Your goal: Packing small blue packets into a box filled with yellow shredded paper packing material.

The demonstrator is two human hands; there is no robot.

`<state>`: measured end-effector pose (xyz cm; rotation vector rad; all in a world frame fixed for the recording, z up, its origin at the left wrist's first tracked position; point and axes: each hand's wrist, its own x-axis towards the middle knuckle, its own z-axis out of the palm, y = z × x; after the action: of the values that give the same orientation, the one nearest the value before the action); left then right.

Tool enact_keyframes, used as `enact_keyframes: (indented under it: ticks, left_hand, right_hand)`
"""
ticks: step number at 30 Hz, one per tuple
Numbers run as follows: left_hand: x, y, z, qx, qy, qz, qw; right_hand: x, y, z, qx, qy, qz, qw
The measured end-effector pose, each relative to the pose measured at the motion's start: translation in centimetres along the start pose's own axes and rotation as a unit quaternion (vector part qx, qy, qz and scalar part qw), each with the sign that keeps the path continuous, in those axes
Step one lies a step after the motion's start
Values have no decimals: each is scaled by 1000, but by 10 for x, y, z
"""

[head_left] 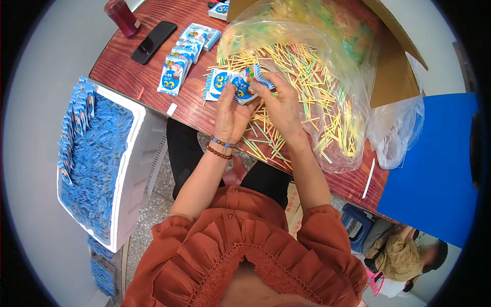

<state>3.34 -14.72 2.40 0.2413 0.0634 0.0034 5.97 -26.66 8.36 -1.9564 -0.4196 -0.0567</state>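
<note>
Over the near edge of the table, both hands are closed on a small blue and white packet [242, 88]. My left hand [232, 118], with beaded bracelets at the wrist, grips it from below with the thumb on its face. At its right end the fingers of my right hand [281, 105] pinch the crumpled wrapper. Another blue and white packet [217, 82] shows just left of it; whether my left hand holds that one too I cannot tell. Thin yellow and green sticks [261, 135] lie scattered beneath and beyond my hands.
A clear plastic bag [353, 115] of sticks spreads beside a cardboard box [394, 77]. Overlapping packets [174, 74], a black phone [153, 42] and a red jar [123, 18] lie left. A white foam box [128, 153] full of packets stands at the table's left; another person [404, 256] sits lower right.
</note>
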Motion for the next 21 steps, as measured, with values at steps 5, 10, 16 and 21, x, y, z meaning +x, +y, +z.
enact_keyframes:
  ticks: [5, 10, 16, 21]
  left_hand:
    - [0, 30, -7, 76, 8, 54, 996]
    - [-7, 51, -16, 108, 87, 131, 982]
    - [-19, 97, -30, 139, 173, 251, 942]
    - [-25, 122, -48, 266, 231, 378, 856]
  right_hand:
    - [15, -4, 13, 121, -39, 70, 989]
    - [22, -4, 49, 208, -90, 54, 972]
    - [50, -2, 102, 215, -104, 45, 970]
    - [100, 12, 154, 157, -145, 40, 976]
